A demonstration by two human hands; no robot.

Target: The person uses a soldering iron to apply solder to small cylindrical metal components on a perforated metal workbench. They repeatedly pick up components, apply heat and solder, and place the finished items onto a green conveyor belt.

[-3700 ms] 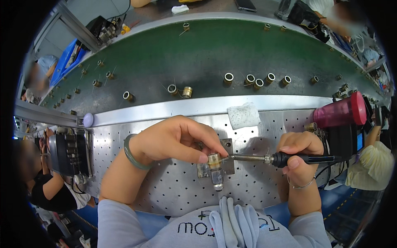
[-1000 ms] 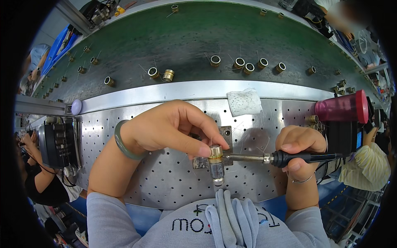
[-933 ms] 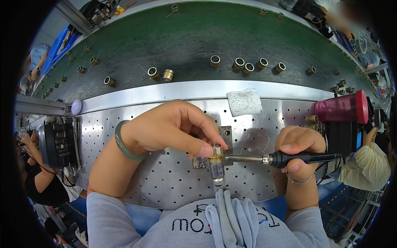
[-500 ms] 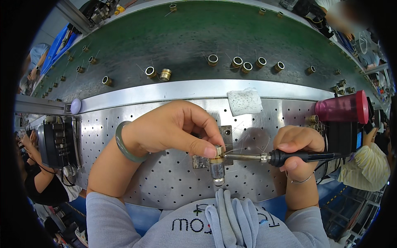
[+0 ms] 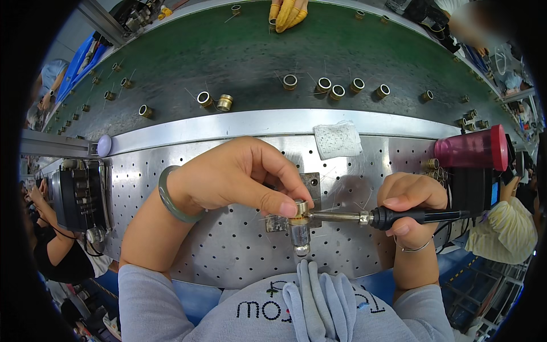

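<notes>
My left hand (image 5: 239,182) pinches a small brass-coloured ring-shaped coil (image 5: 302,208) between thumb and fingers. This coil sits on the upper end of a short metal post (image 5: 299,235) above the bench. In my right hand (image 5: 413,206) is a soldering iron (image 5: 399,217) with a black handle, held level. Its metal tip reaches left and meets the side of the coil; the exact contact is too small to make out. Behind my left fingers lies a dark metal plate (image 5: 313,181), partly hidden. Thin wires stick out near the coil.
Beyond the perforated metal bench (image 5: 228,256) runs a green belt (image 5: 188,51) with several brass coils (image 5: 290,82). A white pad (image 5: 337,141) lies by the rail. A pink cup (image 5: 470,148) stands right, beside stacked coils. A co-worker's yellow-gloved hand (image 5: 289,13) touches a coil across the belt.
A yellow-gloved hand has come in at the belt's far edge, at a coil. The coils on the belt have shifted slightly left. My own hands stay nearly still.
</notes>
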